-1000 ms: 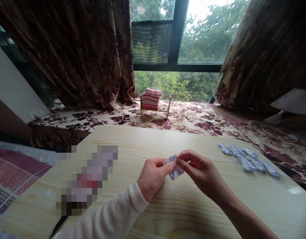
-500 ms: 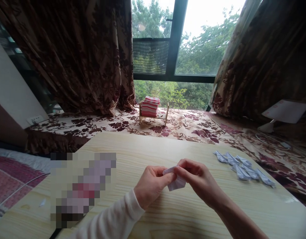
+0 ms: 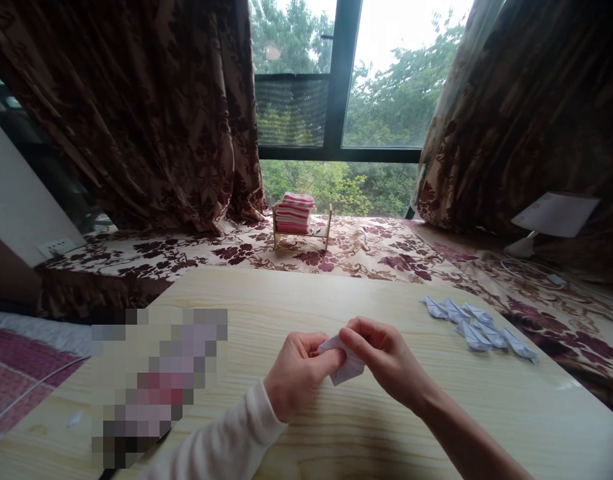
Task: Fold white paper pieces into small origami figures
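Both my hands meet over the middle of a pale wooden table (image 3: 366,427). A small folded piece of white paper (image 3: 345,369) is pinched between them. My left hand (image 3: 297,373), in a white sleeve, grips its left side with thumb and fingers closed. My right hand (image 3: 386,360) pinches its top edge with closed fingertips. The paper is held just above the tabletop and is partly hidden by my fingers.
Several folded white paper pieces (image 3: 474,325) lie in a row at the table's right. A blurred patch (image 3: 156,380) covers the table's left. Beyond lie a floral-covered ledge, a small wooden rack with striped cloths (image 3: 299,217), curtains, a window and a white lamp (image 3: 546,220).
Both hands have kept their pinch on the paper and worked it slightly lower and flatter. The view has shifted a little, so everything sits further left.
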Demonstrator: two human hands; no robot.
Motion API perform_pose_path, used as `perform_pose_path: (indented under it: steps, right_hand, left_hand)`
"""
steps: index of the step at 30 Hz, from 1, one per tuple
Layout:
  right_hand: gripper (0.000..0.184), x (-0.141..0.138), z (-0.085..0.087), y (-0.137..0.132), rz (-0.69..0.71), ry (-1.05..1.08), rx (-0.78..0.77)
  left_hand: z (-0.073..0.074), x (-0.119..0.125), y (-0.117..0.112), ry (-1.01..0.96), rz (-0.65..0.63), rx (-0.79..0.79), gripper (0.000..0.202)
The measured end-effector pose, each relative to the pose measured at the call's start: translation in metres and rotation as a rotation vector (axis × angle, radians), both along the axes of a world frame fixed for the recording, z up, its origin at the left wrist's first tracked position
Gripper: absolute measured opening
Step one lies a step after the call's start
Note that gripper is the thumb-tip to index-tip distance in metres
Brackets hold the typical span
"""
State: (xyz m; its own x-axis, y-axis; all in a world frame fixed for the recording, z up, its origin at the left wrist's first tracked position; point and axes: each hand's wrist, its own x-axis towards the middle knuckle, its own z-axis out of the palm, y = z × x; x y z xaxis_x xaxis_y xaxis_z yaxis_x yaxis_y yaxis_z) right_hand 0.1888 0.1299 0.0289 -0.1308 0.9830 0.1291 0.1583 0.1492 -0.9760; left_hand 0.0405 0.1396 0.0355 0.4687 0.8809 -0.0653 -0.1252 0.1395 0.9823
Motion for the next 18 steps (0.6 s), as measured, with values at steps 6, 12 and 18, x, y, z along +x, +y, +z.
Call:
perform_pose_path:
  steps: [6,12,18]
  right_hand:
    - [0.043,0.002,0.003,-0.003,-0.027,-0.122,0.128]
    - [0.048,0.002,-0.004,0.004,-0.145,-0.11,0.159]
    - [0.045,-0.007,-0.008,0.003,-0.07,-0.132,0.061]
  left_hand:
    - [0.0,0.0,-0.003,0.008,-0.039,0.066,0.019]
    - [-0.004,0.001,0.005,-0.145,0.198,-0.131,0.018]
    - [-0.011,0.0,0.016,-0.277,0.399,-0.283,0.028]
